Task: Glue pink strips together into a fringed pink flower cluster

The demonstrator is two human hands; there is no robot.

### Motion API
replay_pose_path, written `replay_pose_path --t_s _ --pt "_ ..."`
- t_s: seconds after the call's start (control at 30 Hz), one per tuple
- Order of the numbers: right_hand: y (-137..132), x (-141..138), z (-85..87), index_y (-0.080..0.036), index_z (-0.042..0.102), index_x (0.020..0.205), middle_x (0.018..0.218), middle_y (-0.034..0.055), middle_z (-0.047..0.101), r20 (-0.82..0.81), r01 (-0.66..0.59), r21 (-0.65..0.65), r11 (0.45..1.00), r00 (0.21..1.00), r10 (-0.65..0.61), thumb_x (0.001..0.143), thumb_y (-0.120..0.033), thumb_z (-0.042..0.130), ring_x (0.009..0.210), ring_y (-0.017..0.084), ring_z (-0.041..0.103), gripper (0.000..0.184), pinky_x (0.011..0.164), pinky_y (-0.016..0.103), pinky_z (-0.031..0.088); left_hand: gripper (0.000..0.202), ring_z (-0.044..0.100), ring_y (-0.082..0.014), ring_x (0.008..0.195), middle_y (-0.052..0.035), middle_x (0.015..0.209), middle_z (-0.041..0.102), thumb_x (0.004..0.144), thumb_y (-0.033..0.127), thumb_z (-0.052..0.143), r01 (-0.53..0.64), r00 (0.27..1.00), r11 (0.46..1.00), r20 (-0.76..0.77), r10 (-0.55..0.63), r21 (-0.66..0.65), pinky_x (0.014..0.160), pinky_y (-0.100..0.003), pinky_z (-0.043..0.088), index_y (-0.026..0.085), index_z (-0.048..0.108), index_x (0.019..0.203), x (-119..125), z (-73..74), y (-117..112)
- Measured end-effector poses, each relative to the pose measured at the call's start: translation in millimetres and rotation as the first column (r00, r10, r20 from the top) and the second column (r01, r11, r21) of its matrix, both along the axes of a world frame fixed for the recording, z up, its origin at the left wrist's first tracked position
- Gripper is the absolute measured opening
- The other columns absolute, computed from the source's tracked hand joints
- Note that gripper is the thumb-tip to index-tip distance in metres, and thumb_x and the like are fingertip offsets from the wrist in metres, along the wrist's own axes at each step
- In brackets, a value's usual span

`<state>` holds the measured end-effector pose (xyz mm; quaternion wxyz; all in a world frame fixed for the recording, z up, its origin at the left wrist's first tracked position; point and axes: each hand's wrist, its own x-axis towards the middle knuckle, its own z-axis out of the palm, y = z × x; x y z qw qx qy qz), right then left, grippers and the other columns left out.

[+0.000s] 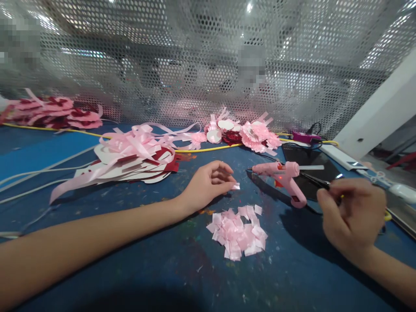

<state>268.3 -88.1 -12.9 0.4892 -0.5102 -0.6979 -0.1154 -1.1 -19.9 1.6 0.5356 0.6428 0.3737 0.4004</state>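
Observation:
My left hand (208, 184) rests on the blue table (130, 242) with its fingers curled, pinching a small pink ribbon piece (235, 186) at the fingertips. Just below and right of it lies a pile of cut pink ribbon squares (238, 234). My right hand (352, 214) is closed around thin metal tweezers (316, 180), whose tips point left toward a pink glue gun (284, 175). The glue gun stands on its rest on a black mat (308, 162), nozzle pointing left, a red light showing on its body.
A heap of pink ribbon loops on white and red card shapes (130, 158) lies left of centre. Finished pink and red ribbon flowers (250, 134) sit at the back, more at far left (52, 112). A perforated metal screen (195, 60) backs the table. A yellow cable (208, 149) runs along the rear.

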Motion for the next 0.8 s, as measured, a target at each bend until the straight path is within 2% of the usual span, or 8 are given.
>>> replay_pose_path --t_s 0.03,0.1,0.17,0.3,0.4,0.6,0.8 --pt "-3 -2 1.4 -0.025 0.048 0.086 0.073 0.0025 0.049 0.057 -0.088 0.051 0.995 0.995 0.086 0.081 -0.016 0.055 0.066 0.021 0.051 0.013 0.061 0.037 0.042 0.028 0.062 -0.0098 0.067 -0.0013 0.077 0.066 0.065 0.02 0.071 0.006 1.0 1.0 0.008 -0.006 0.002 0.067 -0.024 0.049 0.016 0.05 0.083 0 0.1 -1" --pt "-8 -9 3.4 -0.024 0.05 0.088 0.073 0.0016 0.054 0.18 -0.304 0.039 0.952 0.939 0.292 0.076 -0.008 0.058 0.065 0.018 0.054 0.022 0.06 0.033 0.045 0.028 0.062 -0.01 0.067 -0.0013 0.077 0.066 0.065 0.02 0.071 0.019 0.999 1.0 0.027 -0.019 -0.005 0.066 -0.024 0.049 0.016 0.049 0.082 0 0.4 -2" --pt "-10 -19 4.5 -0.023 0.051 0.091 0.073 0.0013 0.06 0.279 -0.402 -0.042 0.915 0.875 0.397 0.075 -0.007 0.059 0.064 0.016 0.057 0.023 0.06 0.03 0.047 0.029 0.063 -0.0109 0.067 -0.001 0.077 0.066 0.065 0.019 0.071 0.033 0.998 0.999 0.048 -0.032 -0.024 0.062 -0.024 0.049 0.017 0.048 0.083 1 0.9 -3" --pt "-7 -42 2.9 -0.021 0.053 0.087 0.058 -0.0034 0.061 0.383 -0.264 -0.228 0.937 0.86 0.336 0.083 -0.018 0.053 0.046 0.012 0.054 0.005 0.047 0.024 0.04 0.032 0.064 -0.0124 0.068 -0.001 0.076 0.066 0.063 0.018 0.072 0.072 0.995 0.996 0.073 -0.068 -0.05 0.06 -0.023 0.049 0.017 0.049 0.086 1 1.5 -5" --pt "4 -58 -0.1 -0.018 0.056 0.087 0.048 -0.0063 0.056 0.343 -0.223 -0.344 0.912 0.875 0.343 0.084 -0.024 0.052 0.039 0.01 0.051 0.008 0.043 0.023 0.035 0.034 0.064 -0.0124 0.067 -0.001 0.076 0.066 0.063 0.018 0.073 0.081 0.994 0.995 0.081 -0.076 -0.057 0.059 -0.023 0.049 0.016 0.049 0.087 1 1.0 -4" --pt "26 -79 -0.1 -0.017 0.061 0.083 0.045 -0.0059 0.055 0.207 -0.309 -0.291 0.906 0.904 0.375 0.084 -0.023 0.048 0.037 0.008 0.05 0.014 0.042 0.02 0.034 0.034 0.062 -0.0091 0.063 0.0003 0.075 0.066 0.063 0.015 0.073 0.079 0.992 0.994 0.103 -0.071 -0.074 0.062 -0.023 0.049 0.016 0.049 0.086 0 0.5 -4" --pt "31 -76 -0.8 -0.016 0.061 0.094 0.049 -0.0053 0.056 0.076 -0.307 -0.41 0.859 0.927 0.368 0.084 -0.03 0.052 0.039 0.008 0.05 0.02 0.041 0.02 0.037 0.034 0.063 -0.0092 0.064 0.0001 0.074 0.068 0.064 0.014 0.073 0.13 0.987 0.988 0.104 -0.121 -0.08 0.065 -0.023 0.049 0.017 0.048 0.087 0 -0.2 -4"
